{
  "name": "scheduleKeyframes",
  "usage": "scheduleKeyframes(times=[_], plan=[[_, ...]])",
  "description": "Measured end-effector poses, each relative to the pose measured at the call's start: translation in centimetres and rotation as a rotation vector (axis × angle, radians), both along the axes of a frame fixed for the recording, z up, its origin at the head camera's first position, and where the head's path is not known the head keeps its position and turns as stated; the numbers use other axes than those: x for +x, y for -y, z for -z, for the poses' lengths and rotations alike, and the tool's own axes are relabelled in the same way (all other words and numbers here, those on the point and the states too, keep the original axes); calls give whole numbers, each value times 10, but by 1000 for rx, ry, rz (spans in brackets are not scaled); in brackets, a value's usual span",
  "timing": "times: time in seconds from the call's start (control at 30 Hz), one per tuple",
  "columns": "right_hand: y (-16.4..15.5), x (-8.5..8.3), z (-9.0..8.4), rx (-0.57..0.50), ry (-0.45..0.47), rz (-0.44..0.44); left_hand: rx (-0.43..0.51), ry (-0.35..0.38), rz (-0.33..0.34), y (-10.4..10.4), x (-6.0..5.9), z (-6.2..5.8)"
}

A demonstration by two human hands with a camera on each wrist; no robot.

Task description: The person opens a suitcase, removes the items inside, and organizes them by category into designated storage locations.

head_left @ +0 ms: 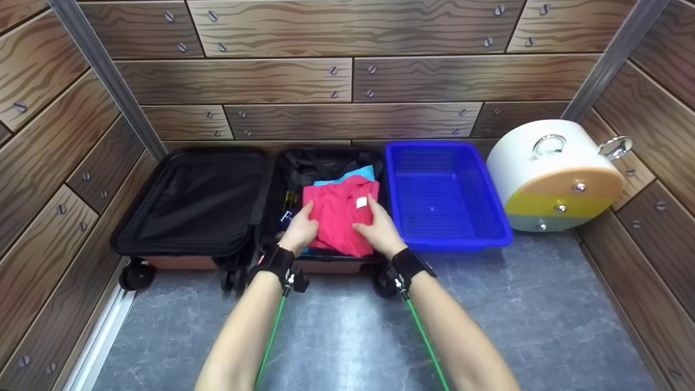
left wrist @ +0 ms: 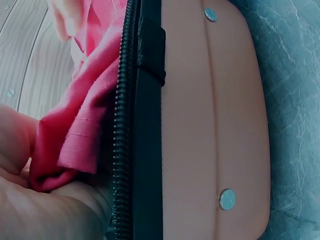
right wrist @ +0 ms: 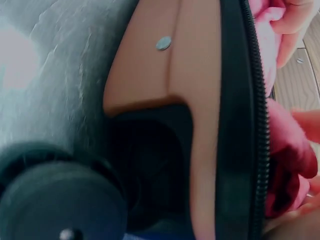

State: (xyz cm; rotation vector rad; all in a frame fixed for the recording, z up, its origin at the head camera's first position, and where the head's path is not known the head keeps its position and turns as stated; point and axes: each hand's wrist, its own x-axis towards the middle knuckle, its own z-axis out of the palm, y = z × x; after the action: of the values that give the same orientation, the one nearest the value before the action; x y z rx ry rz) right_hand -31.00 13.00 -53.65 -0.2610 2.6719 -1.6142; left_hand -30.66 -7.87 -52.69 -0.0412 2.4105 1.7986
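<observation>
A folded red garment (head_left: 339, 214) with a small white patch lies in the right half of an open suitcase (head_left: 332, 266). My left hand (head_left: 298, 232) holds its left edge, and in the left wrist view the thumb is over the red cloth (left wrist: 82, 140) with fingers beneath. On the opposite edge, my right hand (head_left: 381, 231) grips the garment, thumb on top. The right wrist view shows only part of that hand beside the bunched cloth (right wrist: 290, 135). Light blue fabric (head_left: 361, 173) peeks out behind the red garment. Dark items (head_left: 286, 214) sit at the left, partly hidden.
The suitcase's other half, a black zipped panel (head_left: 201, 201), lies flat at the left. A blue plastic basket (head_left: 504, 239) stands right of the suitcase. Farther right is a rounded white drawer box (head_left: 535, 146) with a coloured front. Wood-patterned walls (head_left: 271, 79) enclose the grey floor.
</observation>
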Motion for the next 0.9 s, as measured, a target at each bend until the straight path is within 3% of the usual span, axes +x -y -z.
scheduleKeyframes(times=[0.1, 0.43, 0.9], plan=[[-2, -1, 1, 54, -24, -13, -25, -16, 10, 0, 1, -1], [-6, -3, 2, 80, -91, -46, -131, -107, 27, -2, 0, -7], [-19, -7, -13, 89, -163, -56, -170, -173, 30, -15, -2, -27]])
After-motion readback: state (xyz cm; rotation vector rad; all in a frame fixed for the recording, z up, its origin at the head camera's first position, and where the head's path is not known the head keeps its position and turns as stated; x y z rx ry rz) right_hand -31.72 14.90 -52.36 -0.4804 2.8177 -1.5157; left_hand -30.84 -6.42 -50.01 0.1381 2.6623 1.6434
